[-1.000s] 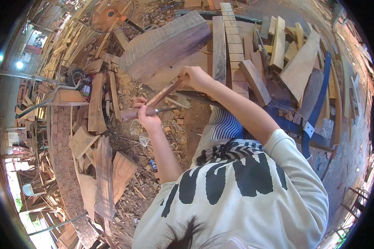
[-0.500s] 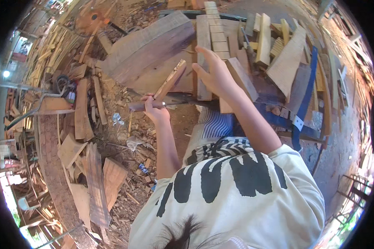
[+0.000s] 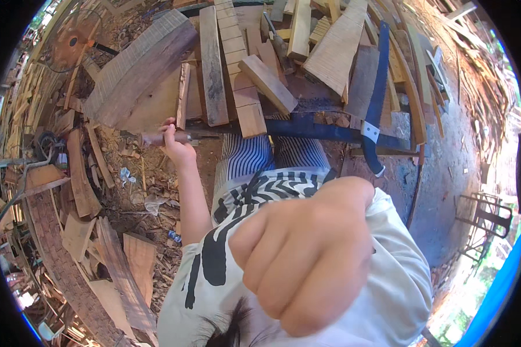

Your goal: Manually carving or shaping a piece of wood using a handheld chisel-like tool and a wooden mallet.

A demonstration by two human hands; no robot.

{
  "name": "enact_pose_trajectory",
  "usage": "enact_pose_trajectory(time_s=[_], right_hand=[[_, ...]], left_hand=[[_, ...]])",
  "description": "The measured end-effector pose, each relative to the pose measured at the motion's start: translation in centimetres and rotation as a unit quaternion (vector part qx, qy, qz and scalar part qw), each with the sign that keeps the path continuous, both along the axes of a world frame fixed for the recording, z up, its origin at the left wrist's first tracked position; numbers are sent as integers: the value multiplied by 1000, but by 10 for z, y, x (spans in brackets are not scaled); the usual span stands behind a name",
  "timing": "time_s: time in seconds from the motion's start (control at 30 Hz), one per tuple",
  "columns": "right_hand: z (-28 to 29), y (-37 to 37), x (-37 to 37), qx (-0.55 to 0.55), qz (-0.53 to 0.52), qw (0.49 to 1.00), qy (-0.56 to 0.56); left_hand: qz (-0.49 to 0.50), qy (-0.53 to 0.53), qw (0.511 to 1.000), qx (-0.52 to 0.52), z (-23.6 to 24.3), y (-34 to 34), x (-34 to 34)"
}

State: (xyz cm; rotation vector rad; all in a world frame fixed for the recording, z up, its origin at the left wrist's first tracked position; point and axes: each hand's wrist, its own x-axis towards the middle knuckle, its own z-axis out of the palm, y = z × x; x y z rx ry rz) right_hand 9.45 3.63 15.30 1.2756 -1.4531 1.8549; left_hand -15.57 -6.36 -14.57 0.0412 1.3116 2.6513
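My left hand is closed around a brown wooden tool handle with a metal ferrule. A thin blade, like a chisel's, points right from it. A narrow, rough-cut stick of wood stands up from the fingers of the same hand, in front of a large plank. Whether the hand grips the stick or only touches it, I cannot tell. Close to the camera, my right hand is raised in a fist, knuckles toward me. Its fingertips are hidden, and nothing shows between its fingers.
A thick wooden block lies far left, and a marked wooden strip in front of me. A handsaw with a dark blade rests among wood offcuts on the right. A fan stands far left. Wood scraps litter the ground.
My right hand has come back from over the wood toward the camera and closed from open to a fist. The view has shifted right; the stick stands more upright.
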Motion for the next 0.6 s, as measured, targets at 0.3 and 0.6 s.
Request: enact_pose_trajectory(time_s=[0.3,0.6], right_hand=[[-17,-23,14,-48,193,973,-117],[-15,-28,12,-171,229,951,-113]], left_hand=[[-24,44,998,-22,-3,-2,-5],[-51,66,994,-70,0,-1,1]])
